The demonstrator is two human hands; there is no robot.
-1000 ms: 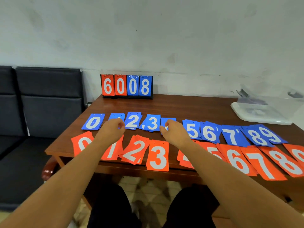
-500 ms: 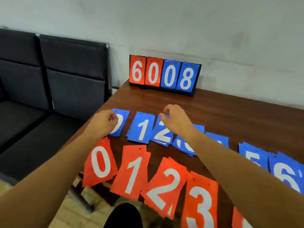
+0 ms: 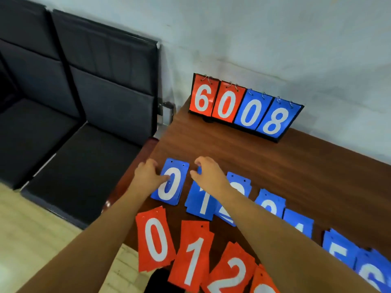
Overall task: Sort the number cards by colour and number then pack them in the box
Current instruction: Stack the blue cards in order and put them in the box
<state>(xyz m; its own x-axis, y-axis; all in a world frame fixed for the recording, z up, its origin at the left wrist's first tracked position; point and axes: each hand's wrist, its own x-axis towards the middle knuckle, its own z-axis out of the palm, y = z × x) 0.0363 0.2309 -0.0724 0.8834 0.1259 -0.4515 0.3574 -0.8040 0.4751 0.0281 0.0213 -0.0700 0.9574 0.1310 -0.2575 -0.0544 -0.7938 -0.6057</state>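
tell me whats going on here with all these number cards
A person at a wooden table has number cards laid out in piles by colour and number: blue piles in the far row, red piles in the near row, both running up from 0. The left hand grips the edge of the blue 0 pile, and the right hand pinches the top of the blue 1 pile beside it. A flip scoreboard showing 6008 stands at the back. No box is in view.
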